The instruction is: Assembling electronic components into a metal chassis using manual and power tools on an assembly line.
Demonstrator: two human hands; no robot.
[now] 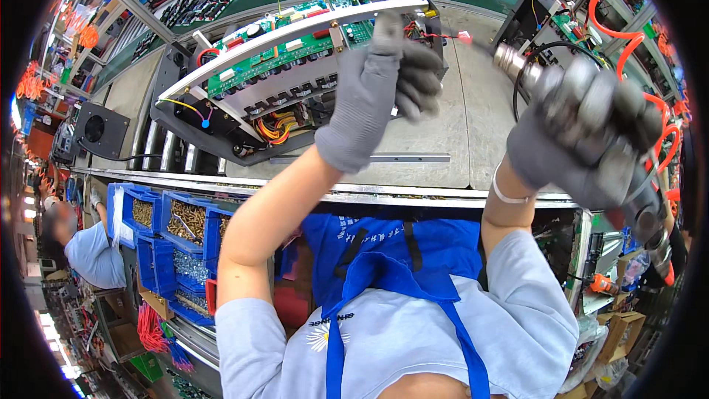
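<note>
My left hand [380, 85], in a grey glove, is at the right end of a pale metal bar [292, 29]. One digit points up across the bar; the other fingers are apart, loosely bent and blurred, with nothing visible in them. The bar runs across an electronic unit [255, 96] with green circuit boards, coloured wires and a dark casing. In my right hand [591, 125], also gloved, is a power screwdriver [513, 63], raised right of the unit. Its metal nose points toward the unit; motion blurs the tip. Red wires with a small connector [464, 37] lie between unit and tip.
A coiled orange air hose [628, 37] hangs at the right. Another open unit [565, 26] stands at the far right. Blue bins [185, 222] of screws sit below the bench's left front edge. A fan panel [100, 131] stands left; another person [96, 247] is farther left.
</note>
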